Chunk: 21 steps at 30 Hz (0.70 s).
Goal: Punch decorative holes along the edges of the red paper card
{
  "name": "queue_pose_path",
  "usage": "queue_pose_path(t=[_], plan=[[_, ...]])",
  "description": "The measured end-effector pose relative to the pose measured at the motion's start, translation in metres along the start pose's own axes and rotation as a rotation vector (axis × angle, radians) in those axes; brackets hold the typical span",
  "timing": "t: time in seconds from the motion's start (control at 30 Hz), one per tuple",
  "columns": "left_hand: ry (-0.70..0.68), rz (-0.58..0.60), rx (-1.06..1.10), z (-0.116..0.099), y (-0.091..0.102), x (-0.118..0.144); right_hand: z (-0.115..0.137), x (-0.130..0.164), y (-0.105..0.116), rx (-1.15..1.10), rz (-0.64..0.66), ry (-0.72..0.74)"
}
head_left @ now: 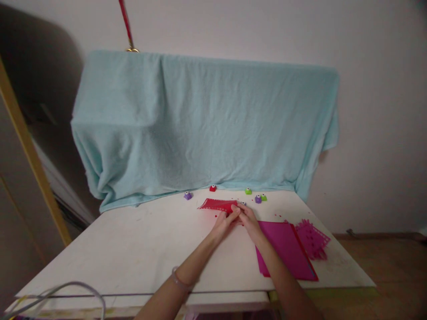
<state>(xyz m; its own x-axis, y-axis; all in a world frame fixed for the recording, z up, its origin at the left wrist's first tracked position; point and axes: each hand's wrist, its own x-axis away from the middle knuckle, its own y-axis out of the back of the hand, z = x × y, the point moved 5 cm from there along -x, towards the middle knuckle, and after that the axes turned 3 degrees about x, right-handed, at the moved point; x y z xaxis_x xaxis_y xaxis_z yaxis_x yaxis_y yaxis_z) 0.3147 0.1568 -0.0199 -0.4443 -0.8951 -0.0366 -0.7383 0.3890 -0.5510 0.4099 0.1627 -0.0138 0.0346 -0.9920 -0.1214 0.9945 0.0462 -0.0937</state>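
Red paper with a row of tiny holes along its edge (pixel 217 205) lies flat on the white table (pixel 133 249), near the far side. Both hands meet at its right end. The left hand (pixel 227 223) pinches the paper's corner between thumb and fingers. The right hand (pixel 247 221) presses close against the left one, and its fingers seem curled onto something small there, but I cannot tell what, because the hands hide it.

At about 4 o'clock from the hands lies a stack of flat pink paper sheets (pixel 287 251), partly under the right arm. Just beyond it, at 3 o'clock, sits a pink paper piece with punched holes (pixel 313 240).

At 12 o'clock, small plastic punches stand in a loose row: a purple one (pixel 187 195), a red one (pixel 212 188), a green one (pixel 248 191). They are too small to see well. A light blue towel (pixel 207 124) hides whatever is behind them.
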Motion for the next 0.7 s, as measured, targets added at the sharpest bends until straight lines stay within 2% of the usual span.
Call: queue_pose_path(t=[0.17, 0.3, 0.43, 0.7], plan=[[0.039, 0.011, 0.190, 0.001, -0.002, -0.006, -0.003, 0.003, -0.008, -0.024, 0.089, -0.147], [0.079, -0.052, 0.154, 0.005, 0.004, -0.008, -0.003, 0.004, -0.012, -0.022, 0.120, -0.147], [0.047, -0.132, 0.060, 0.006, 0.009, -0.008, -0.003, 0.003, -0.012, -0.020, 0.129, -0.130], [-0.008, -0.154, 0.109, -0.008, -0.003, -0.001, -0.002, -0.001, -0.004, -0.052, 0.052, -0.138]])
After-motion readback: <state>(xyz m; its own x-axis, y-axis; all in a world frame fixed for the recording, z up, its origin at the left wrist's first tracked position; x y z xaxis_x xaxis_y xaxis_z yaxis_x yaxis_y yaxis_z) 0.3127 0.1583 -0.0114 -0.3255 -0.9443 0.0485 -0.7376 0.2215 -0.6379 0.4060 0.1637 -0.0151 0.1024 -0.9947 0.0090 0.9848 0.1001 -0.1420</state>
